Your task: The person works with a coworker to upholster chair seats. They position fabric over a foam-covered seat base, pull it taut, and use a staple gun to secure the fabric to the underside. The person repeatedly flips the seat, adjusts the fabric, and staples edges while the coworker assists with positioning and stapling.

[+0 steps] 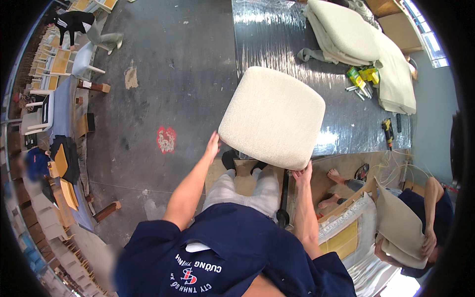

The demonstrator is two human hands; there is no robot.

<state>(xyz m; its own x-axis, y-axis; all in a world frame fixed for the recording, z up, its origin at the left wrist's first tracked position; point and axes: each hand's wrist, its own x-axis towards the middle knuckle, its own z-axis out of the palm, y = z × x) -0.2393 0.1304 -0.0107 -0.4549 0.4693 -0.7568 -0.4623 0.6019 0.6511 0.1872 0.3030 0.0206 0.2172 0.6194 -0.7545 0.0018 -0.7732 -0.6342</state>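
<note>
Between my two hands I hold a cream upholstered seat cushion (273,116) out in front of me, its broad fabric face up. My left hand (213,147) grips the cushion's left edge near its lower corner, with part of the fingers hidden beneath it. At the lower right corner, my right hand (303,173) has its fingers curled on the edge. The cushion overlaps the near left part of a table wrapped in shiny plastic film (277,37).
At the table's far right lie stacked cream cushions (344,32) and fabric, yellow-green packs (357,78) and a yellow-black power drill (388,133). To my right sits a person (429,218) holding beige pieces. Another person (74,24) bends over chairs at far left, beyond a blue-covered bench (62,109).
</note>
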